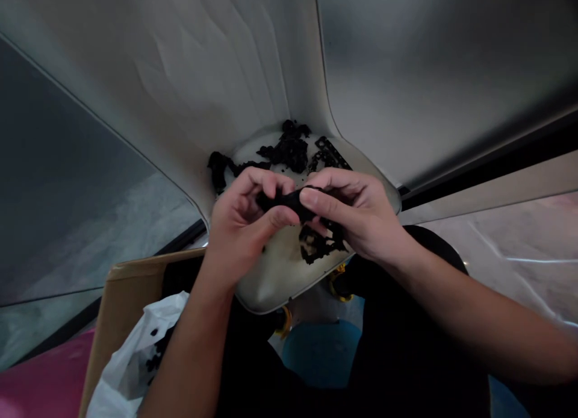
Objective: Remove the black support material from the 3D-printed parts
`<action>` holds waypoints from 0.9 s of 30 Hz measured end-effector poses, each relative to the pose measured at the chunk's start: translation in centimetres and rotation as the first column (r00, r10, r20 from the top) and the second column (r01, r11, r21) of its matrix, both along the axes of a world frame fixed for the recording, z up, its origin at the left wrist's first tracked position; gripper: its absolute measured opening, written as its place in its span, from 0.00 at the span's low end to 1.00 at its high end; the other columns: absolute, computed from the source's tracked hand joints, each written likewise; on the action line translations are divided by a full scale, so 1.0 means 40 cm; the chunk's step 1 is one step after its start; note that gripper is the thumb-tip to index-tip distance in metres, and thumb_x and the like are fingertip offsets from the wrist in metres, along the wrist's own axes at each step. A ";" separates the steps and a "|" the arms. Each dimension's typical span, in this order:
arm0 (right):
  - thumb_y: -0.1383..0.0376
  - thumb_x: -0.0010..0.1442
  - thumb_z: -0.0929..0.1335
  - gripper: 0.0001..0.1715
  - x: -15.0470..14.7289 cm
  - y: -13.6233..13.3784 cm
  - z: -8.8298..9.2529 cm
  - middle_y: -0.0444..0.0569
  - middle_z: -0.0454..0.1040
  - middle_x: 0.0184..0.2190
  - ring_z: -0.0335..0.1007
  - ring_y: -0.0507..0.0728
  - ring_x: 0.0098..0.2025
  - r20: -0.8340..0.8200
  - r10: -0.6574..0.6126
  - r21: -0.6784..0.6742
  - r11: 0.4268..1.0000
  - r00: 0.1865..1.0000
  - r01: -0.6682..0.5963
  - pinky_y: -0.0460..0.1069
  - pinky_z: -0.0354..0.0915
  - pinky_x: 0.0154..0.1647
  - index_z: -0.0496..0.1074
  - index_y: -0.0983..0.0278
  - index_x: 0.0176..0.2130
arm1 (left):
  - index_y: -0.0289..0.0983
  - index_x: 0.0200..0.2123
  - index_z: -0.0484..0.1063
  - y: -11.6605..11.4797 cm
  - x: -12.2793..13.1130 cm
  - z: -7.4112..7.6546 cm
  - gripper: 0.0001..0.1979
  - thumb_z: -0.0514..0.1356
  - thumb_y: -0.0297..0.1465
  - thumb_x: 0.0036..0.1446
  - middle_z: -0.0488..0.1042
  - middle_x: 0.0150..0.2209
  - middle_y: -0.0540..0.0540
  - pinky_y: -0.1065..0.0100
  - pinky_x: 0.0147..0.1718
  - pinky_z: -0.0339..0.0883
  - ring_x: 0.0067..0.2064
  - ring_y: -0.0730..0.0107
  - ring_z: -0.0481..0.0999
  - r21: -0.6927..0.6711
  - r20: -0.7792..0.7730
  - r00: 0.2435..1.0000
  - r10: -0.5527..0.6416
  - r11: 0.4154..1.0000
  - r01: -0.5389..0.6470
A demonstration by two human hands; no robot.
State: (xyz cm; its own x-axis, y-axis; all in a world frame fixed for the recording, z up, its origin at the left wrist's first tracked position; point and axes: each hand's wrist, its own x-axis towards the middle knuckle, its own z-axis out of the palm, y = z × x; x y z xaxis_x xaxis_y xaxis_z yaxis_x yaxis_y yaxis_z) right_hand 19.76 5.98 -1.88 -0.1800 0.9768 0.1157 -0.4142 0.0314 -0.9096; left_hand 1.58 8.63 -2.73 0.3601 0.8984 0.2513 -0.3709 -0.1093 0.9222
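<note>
My left hand [241,222] and my right hand [356,216] meet above a pale seat-like surface [271,273]. Both are closed on one small black plastic piece [289,200], pinched between thumbs and fingers. Under the right hand hangs or lies a black lattice-like part [318,246]. Behind the hands, a heap of black plastic parts [289,150] lies on the far side of the pale surface, with a perforated black strip [332,153] at its right.
A cardboard box [121,297] at lower left holds a white plastic bag [135,352] with black bits inside. A blue round container [323,352] sits below the seat. Grey walls rise behind. A pink surface [40,382] fills the bottom-left corner.
</note>
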 end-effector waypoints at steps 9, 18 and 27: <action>0.53 0.70 0.79 0.16 0.047 0.037 -0.035 0.44 0.79 0.34 0.73 0.53 0.37 0.397 -0.179 0.335 0.941 0.900 0.039 0.51 0.71 0.43 0.81 0.62 0.37 | 0.48 0.44 0.89 0.025 -0.047 -0.003 0.09 0.80 0.38 0.61 0.86 0.42 0.50 0.59 0.46 0.76 0.45 0.61 0.83 0.259 -0.449 0.860 0.243 0.956 -0.135; 0.48 0.50 0.88 0.32 0.041 0.061 -0.044 0.43 0.75 0.34 0.71 0.55 0.38 0.530 -0.037 0.215 0.972 0.847 -0.092 0.50 0.67 0.37 0.74 0.61 0.37 | 0.47 0.30 0.86 0.008 -0.053 0.004 0.10 0.82 0.29 0.54 0.85 0.39 0.52 0.59 0.46 0.78 0.44 0.64 0.84 0.085 -0.452 0.872 0.187 0.982 -0.166; 0.49 0.61 0.84 0.21 0.034 0.042 -0.033 0.43 0.79 0.31 0.74 0.55 0.35 0.580 0.058 0.188 0.961 0.813 -0.202 0.52 0.67 0.36 0.80 0.61 0.34 | 0.42 0.29 0.85 -0.011 -0.068 0.006 0.10 0.82 0.33 0.52 0.84 0.32 0.50 0.69 0.35 0.75 0.36 0.68 0.83 -0.079 -0.487 0.868 0.099 0.984 -0.157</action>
